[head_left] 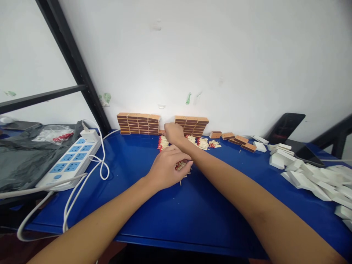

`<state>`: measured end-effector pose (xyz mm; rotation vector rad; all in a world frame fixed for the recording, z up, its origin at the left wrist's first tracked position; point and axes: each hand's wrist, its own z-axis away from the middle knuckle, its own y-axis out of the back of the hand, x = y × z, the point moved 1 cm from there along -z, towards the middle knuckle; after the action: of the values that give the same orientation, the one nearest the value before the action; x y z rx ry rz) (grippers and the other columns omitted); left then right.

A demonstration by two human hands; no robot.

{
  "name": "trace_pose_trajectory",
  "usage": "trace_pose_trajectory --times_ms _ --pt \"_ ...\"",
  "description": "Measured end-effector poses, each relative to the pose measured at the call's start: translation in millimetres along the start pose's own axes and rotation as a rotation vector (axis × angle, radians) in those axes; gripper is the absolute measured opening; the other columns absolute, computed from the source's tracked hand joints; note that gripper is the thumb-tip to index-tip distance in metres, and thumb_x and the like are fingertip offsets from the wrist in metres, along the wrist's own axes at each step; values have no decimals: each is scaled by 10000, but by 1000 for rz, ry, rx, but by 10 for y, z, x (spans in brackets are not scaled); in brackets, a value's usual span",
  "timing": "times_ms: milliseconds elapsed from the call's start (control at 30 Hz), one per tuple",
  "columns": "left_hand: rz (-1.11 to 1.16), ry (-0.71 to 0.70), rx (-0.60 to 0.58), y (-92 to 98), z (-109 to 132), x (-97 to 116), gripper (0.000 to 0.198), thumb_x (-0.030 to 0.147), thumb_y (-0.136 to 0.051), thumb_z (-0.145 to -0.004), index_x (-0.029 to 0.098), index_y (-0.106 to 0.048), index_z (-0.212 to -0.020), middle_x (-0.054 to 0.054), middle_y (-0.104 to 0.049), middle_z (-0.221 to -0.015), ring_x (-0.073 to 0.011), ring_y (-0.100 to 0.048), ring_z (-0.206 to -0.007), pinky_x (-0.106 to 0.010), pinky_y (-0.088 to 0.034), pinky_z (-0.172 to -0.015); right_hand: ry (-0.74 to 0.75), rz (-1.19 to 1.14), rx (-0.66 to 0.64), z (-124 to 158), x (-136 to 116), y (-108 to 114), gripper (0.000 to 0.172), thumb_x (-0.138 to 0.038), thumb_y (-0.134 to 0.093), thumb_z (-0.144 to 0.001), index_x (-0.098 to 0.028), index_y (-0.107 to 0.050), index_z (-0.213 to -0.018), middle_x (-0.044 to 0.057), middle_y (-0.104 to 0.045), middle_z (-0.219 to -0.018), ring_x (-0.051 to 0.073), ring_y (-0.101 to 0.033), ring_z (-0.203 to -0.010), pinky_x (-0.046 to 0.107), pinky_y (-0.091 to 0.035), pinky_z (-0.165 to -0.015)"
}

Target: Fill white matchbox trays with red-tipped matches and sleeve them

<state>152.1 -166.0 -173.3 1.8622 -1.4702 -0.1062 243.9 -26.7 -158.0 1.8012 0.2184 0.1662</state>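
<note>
Many matches [202,143]: at 4 o'clock from the right hand [173,132], more under the left hand [166,168]
Left hand: curled, can't tell its grip
Right hand: bent, fingertips hidden, can't tell its grip
Partly covered: matches under left fingers

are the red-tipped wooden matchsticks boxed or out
Out: the visible red-tipped wooden matchsticks lie in piles on the blue table, some near the left hand. Whether the stacked brown boxes hold more, I cannot tell.
</note>
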Motion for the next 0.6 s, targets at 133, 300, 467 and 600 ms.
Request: trace_pose_trajectory --times_ms 133,300,467,600 --pt "7 -11 6 4 -6 -2 86 207 -656 -945 208 -743 -941 -22 -745 -808 -197 -637 -800 -367 -535 -782 2 -3 3 20 27 45 301 -332 -543 -1027 -119 -711 -1156 224 -746 -1152 313 -719 -1088 356 -544 -860" --pt "3 -2 -25 -22 18 7 71 214 -681 -933 199 -748 -952 -24 -747 -824 -195 -626 -791 -355 -529 -760 49 -12 0 96 207 142 275 -307 -552 -1010 -147 -724 -1152 209 -743 -1190 307 -714 -1087 363 -524 -880" --pt "-3 5 -61 -39 26 -2 83 217 -672 -942 198 -750 -961 -28 -761 -833 -204 -635 -810 -364 -534 -778 122 -31 -33 184 312 145 259 -244 -520 -989 -172 -766 -1031 167 -777 -1081 276 -731 -998 316 -509 -816" --pt "-21 13 -75 -37 25 -33 89 216 -670 -943 200 -752 -975 -29 -760 -833 -209 -635 -813 -371 -532 -783 151 -48 -66 153 303 67 233 -163 -540 -932 -170 -772 -952 152 -788 -1001 255 -737 -932 280 -494 -767"
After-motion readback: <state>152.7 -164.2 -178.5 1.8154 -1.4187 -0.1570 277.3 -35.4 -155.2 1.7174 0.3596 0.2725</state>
